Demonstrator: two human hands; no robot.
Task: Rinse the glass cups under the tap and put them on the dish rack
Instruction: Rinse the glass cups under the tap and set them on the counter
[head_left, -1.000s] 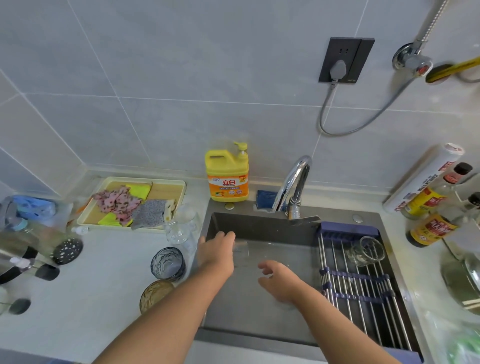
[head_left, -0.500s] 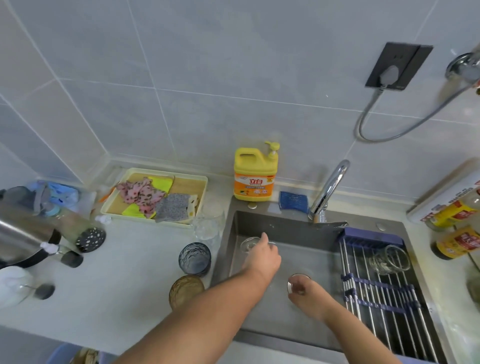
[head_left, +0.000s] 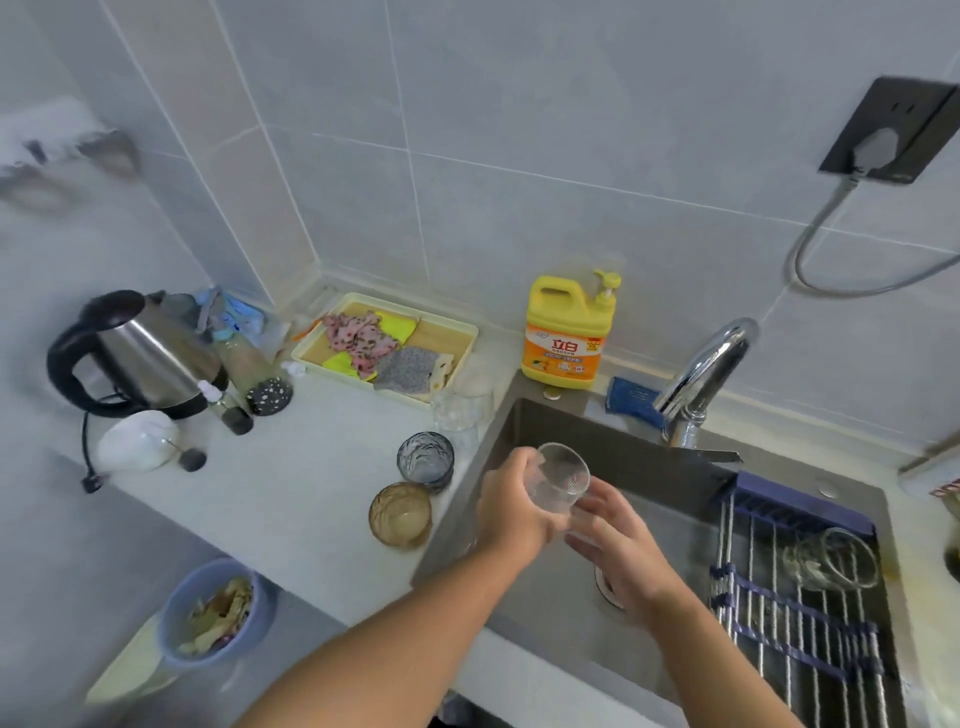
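- Head view, L hand (head_left: 511, 506): fingers and thumb curled round a clear glass cup (head_left: 562, 480), gripping its side wall. Cup is tilted, mouth towards the tap (head_left: 701, 374), held in the air over the left part of the sink (head_left: 613, 452).
- R hand (head_left: 621, 543): loose, fingers (head_left: 597, 506) fairly straight and a bit spread, tips at the cup's base end; looks like touching, not wrapped round it. Palm faces the cup, just beside the L hand.
- Cup sits below and left of the tap spout, well apart from the dish rack (head_left: 795, 509).
- Dish rack spans the right side of the sink; one clear glass (head_left: 831, 558) lies on its side on the rods.
- Counter (head_left: 291, 493) left of the sink: blue-grey glass (head_left: 426, 460) and amber glass (head_left: 401, 514) upright, near each other by the sink edge; another clear glass (head_left: 457, 410) behind them, blurry.
- Behind the sink: yellow soap btl (head_left: 569, 332), blue sponge (head_left: 634, 397) next to the tap base.
- Far left: kettle (head_left: 135, 353); tray (head_left: 467, 335) w/ cloths by the wall.
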